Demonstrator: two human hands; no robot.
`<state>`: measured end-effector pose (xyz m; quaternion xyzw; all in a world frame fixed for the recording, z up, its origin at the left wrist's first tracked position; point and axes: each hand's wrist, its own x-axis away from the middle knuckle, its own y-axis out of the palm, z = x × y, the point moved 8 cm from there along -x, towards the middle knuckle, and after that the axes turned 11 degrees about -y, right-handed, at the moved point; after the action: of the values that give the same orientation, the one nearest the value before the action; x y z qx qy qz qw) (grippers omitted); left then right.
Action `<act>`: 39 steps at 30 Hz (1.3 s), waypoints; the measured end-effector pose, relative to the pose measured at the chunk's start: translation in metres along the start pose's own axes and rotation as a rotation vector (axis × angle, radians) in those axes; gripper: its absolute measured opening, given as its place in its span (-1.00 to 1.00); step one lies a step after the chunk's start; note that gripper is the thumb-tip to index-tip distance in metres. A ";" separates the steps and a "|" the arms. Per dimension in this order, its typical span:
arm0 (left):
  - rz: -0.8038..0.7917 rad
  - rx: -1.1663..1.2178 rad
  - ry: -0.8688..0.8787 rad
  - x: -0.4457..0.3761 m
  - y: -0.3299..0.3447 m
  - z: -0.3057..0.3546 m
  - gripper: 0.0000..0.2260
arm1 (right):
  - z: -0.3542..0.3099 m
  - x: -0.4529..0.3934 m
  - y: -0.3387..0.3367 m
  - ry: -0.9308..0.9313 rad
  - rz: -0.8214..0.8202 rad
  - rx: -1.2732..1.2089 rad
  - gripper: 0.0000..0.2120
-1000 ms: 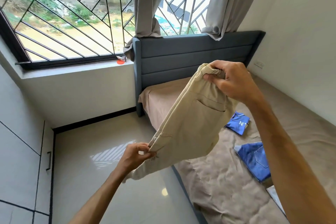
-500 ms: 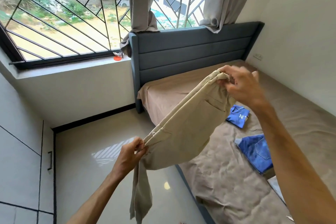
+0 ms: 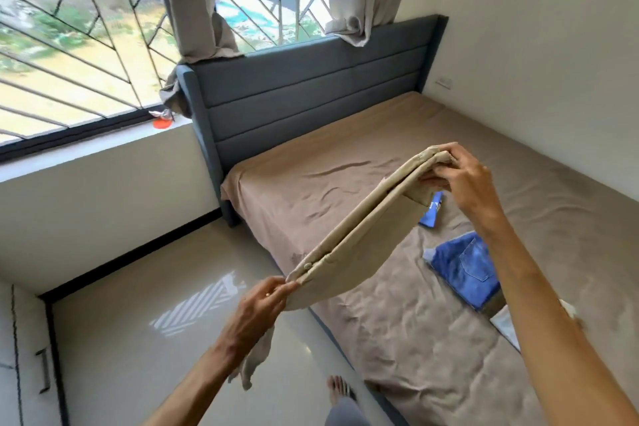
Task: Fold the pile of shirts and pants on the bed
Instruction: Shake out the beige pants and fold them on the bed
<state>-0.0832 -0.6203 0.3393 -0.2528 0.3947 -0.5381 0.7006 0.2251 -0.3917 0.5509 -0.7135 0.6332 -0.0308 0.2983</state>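
Observation:
I hold a pair of beige pants (image 3: 359, 235) stretched by the waistband in the air over the bed's near edge. My left hand (image 3: 262, 304) pinches the buttoned end of the waistband, low and over the floor. My right hand (image 3: 463, 180) grips the other end, higher and over the bed. The pant legs hang down behind my left forearm. On the brown bed sheet (image 3: 345, 162) lie folded blue jeans (image 3: 463, 266) and a folded blue shirt (image 3: 432, 211), partly hidden by the pants.
A grey-blue headboard (image 3: 311, 93) stands against the barred window (image 3: 86, 45) with grey curtains. A white folded item (image 3: 505, 325) lies at the bed's right, behind my right arm. Glossy tiled floor (image 3: 155, 339) lies left of the bed. My foot (image 3: 339, 391) shows below.
The pants have come down and tilted flatter, so the waistband now shows edge-on. My view has dropped lower toward the bed and floor.

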 end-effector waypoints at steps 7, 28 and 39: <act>-0.109 0.158 -0.176 -0.133 0.071 -0.047 -0.73 | 0.105 -0.067 -0.013 0.146 0.068 -0.050 -0.70; -0.109 -0.180 0.817 -0.415 0.135 -0.001 -0.80 | 0.296 -0.090 -0.065 0.499 0.694 -0.315 -0.82; -0.730 -0.168 1.005 -0.137 0.562 -0.071 -0.57 | 0.653 0.404 0.008 1.344 0.983 -0.169 -0.70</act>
<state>0.1548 -0.3194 -0.1001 -0.1417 0.6052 -0.7628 0.1783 0.5730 -0.5117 -0.1231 -0.2056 0.9155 -0.2685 -0.2178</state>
